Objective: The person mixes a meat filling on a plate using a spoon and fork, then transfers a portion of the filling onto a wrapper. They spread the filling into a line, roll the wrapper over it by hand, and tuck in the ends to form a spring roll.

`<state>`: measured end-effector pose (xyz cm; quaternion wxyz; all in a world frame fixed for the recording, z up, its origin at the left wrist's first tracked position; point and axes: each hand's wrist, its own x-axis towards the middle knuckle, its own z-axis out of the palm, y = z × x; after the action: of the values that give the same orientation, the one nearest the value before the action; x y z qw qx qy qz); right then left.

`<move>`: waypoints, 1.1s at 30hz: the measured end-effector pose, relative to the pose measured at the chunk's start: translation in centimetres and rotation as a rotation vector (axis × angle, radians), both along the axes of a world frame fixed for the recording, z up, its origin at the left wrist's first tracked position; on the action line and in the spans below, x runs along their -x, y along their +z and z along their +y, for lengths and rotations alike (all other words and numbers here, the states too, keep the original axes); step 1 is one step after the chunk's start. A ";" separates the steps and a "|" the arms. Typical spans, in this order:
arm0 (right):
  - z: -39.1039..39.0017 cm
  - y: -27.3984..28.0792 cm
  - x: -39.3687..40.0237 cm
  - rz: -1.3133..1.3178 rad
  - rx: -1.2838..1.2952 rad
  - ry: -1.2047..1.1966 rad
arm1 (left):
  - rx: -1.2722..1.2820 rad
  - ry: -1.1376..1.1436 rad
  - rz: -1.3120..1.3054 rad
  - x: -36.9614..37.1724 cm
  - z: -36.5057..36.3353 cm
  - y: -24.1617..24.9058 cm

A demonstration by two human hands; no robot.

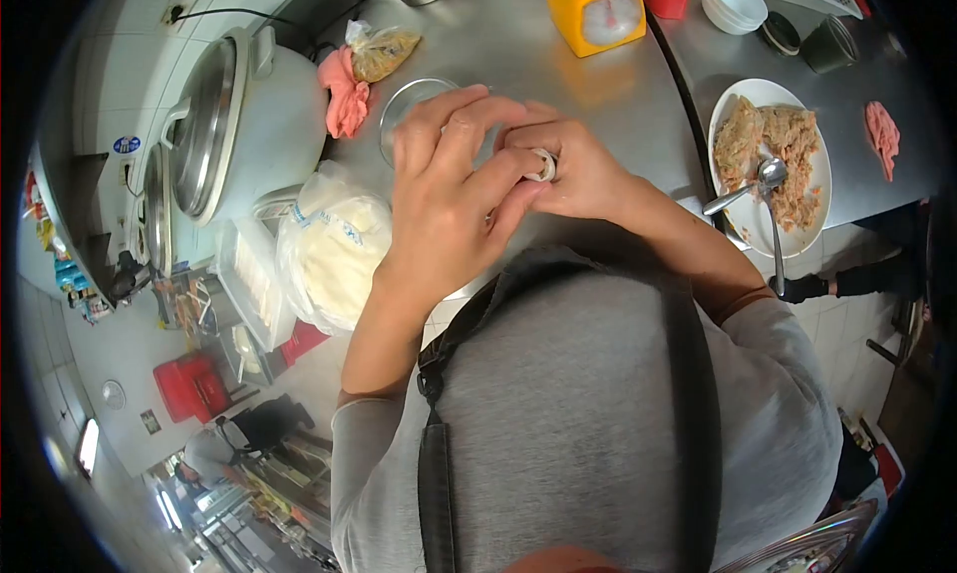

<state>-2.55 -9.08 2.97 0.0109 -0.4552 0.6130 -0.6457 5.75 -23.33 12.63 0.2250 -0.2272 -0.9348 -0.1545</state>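
My left hand [454, 189] and my right hand [573, 169] are pressed together over the steel counter [518, 45]. Between their fingertips sits a small pale dumpling wrapper [541, 164], folded, mostly hidden by the fingers. Both hands pinch it. A small glass bowl [404, 110] stands just behind my left hand. To the right, a white plate [819, 189] holds minced filling [788, 149] with a metal spoon [758, 184] resting in it.
A bag of white wrappers [334, 249] lies left of my hands beside a large rice cooker [234, 125]. A yellow scale [598, 15], stacked white bowls [735, 0], a pink cloth [346, 95] and a bagged item [381, 50] are on the counter. Another person stands at lower left [234, 438].
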 end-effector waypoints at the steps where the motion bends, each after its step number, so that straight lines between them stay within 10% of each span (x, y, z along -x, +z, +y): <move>1: 0.1 0.0 0.1 0.012 -0.017 -0.003 | -0.002 -0.007 -0.003 0.1 0.1 0.0; 9: -0.3 -0.3 -0.2 -0.045 -0.019 0.021 | -0.283 0.021 -0.145 -0.3 -0.2 0.4; 24: -0.3 -0.1 -1.1 -0.067 -0.152 -0.074 | -0.024 0.123 0.035 -2.1 0.0 -1.4; 33: -0.4 0.4 -1.5 0.015 -0.135 -0.070 | -0.587 0.252 -0.251 -1.3 -0.2 -2.4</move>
<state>-1.04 -9.51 3.35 0.0144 -0.4363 0.6708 -0.5996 7.00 -23.51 10.22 0.1813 -0.0144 -0.8916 -0.4148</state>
